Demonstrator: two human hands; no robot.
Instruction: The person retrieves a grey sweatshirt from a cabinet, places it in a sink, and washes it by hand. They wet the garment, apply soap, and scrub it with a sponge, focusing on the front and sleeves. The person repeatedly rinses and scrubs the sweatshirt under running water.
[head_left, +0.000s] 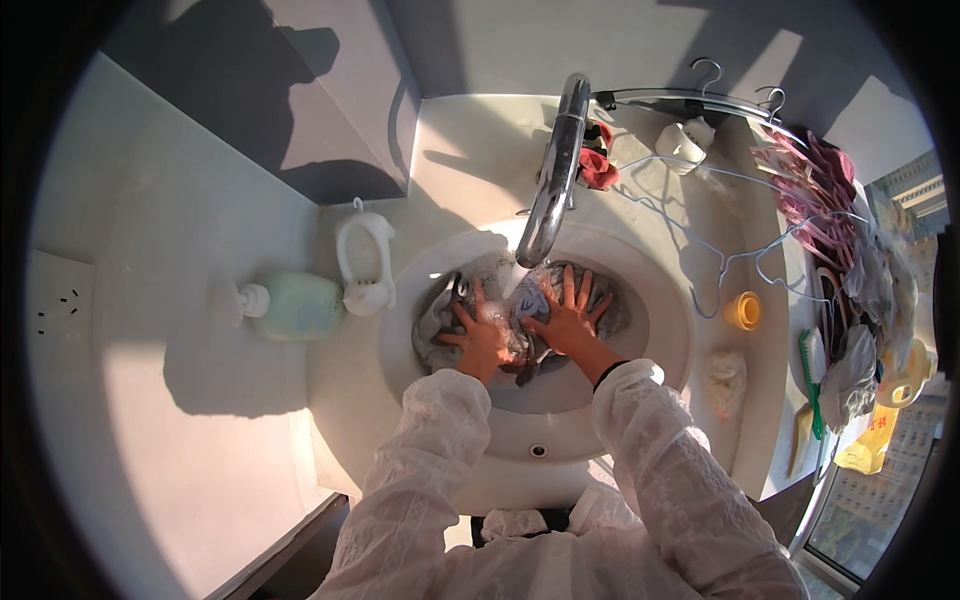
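A white oval washbasin (660, 300) lies before me with water and wet grey cloth (433, 324) in it. My left hand (481, 337) presses on the cloth with its fingers spread, partly among suds. My right hand (571, 315) also rests spread on the cloth, on the right side of the basin. Between my hands is a bluish-grey patch of the fabric. From the chrome faucet (555, 180) a stream of water (514, 280) runs down into the basin. How much cloth lies under the water cannot be told.
To the left stand a pump bottle of pale green liquid (304, 305) and a white animal-shaped holder (365, 262). On the right are a wire hanger (724, 259), an orange cup (743, 310), a green-and-white brush (811, 375), pink hangers (814, 195) and plastic bags (851, 382). Red cloth (598, 169) lies behind the faucet.
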